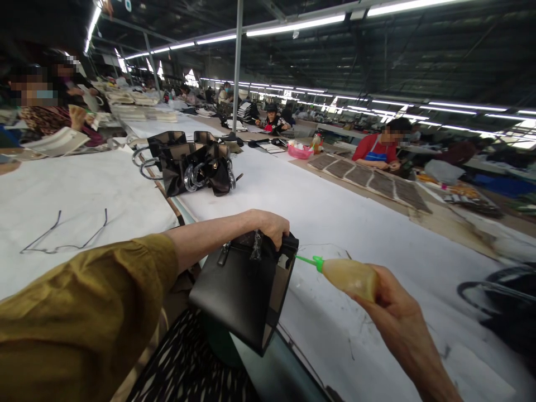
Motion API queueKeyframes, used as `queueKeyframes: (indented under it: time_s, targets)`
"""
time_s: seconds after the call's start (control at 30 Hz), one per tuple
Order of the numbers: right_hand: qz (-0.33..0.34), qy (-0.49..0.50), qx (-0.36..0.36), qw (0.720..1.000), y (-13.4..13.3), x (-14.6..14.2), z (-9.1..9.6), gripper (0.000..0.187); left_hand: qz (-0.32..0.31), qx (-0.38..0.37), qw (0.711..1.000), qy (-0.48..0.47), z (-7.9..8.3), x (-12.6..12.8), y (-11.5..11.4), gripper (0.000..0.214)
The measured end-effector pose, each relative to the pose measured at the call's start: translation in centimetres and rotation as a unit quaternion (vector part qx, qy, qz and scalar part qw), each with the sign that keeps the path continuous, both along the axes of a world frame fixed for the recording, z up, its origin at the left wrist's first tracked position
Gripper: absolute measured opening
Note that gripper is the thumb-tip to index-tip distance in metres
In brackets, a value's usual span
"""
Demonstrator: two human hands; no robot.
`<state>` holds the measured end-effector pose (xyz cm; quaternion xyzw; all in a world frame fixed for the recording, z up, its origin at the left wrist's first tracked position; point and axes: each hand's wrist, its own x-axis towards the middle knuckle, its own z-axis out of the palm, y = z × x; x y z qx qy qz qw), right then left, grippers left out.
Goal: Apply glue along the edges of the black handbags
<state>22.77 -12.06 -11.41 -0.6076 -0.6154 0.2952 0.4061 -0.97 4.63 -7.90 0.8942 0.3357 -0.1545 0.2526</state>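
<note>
A black handbag (238,290) lies tilted over the near edge of the white table, one side panel turned to the right. My left hand (270,226) is closed on the bag's upper edge, its fingertips partly hidden by the bag. Clear plastic wrap covers the bag's handles (256,245). In my right hand (396,304) is a squeeze bottle (349,277) of yellowish liquid, tipped on its side. The bottle's thin green nozzle (307,260) points left, its tip close to the bag's top right edge; whether it touches I cannot tell.
Several black handbags (192,162) stand together farther back on the table (268,184). Eyeglasses (67,245) lie at the left. A dark bag with a looped handle (502,296) is at the right edge. A pink basket (300,149) stands farther off; other people sit working around.
</note>
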Motion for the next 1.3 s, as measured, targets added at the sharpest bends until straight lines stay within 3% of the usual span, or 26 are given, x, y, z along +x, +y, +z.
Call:
queueKeyframes:
  time_s: [0.23,0.5,0.67,0.83,1.0,1.17,1.23,1.3]
  targets:
    - [-0.016,0.048,-0.028,0.998,-0.8,-0.1,-0.4,0.045,-0.019,-0.002,1.0,-0.006,-0.5,0.1,0.2,0.032]
    - [0.024,0.03,-0.11,0.993,-2.6,-0.7,-0.7,0.041,-0.013,0.015,1.0,-0.004,0.2,0.1,-0.5,0.034]
    - [0.045,0.005,-0.08,0.996,-3.6,-0.7,-1.6,0.036,-0.017,0.027,0.999,-0.01,1.1,-0.3,-1.3,0.033]
    - [0.069,-0.005,-0.06,0.996,-4.6,-0.9,-2.1,0.034,-0.016,0.04,0.999,-0.001,2.9,-0.7,-3.0,0.032]
    - [0.047,-0.002,-0.06,0.997,-4.8,-0.4,-1.0,0.039,-0.031,0.141,0.989,0.026,6.6,-0.4,-5.2,0.031]
    - [-0.017,0.054,-0.033,0.998,-3.9,0.3,0.1,0.048,-0.04,0.29,0.955,0.047,10.7,0.5,-7.7,0.025]
    - [-0.034,0.076,-0.024,0.996,-3.4,0.3,0.0,0.05,-0.041,0.344,0.937,0.043,11.0,1.0,-8.5,0.022]
    - [-0.036,0.09,-0.016,0.995,-2.8,0.3,-0.4,0.049,-0.043,0.375,0.925,0.039,10.4,1.3,-8.9,0.022]
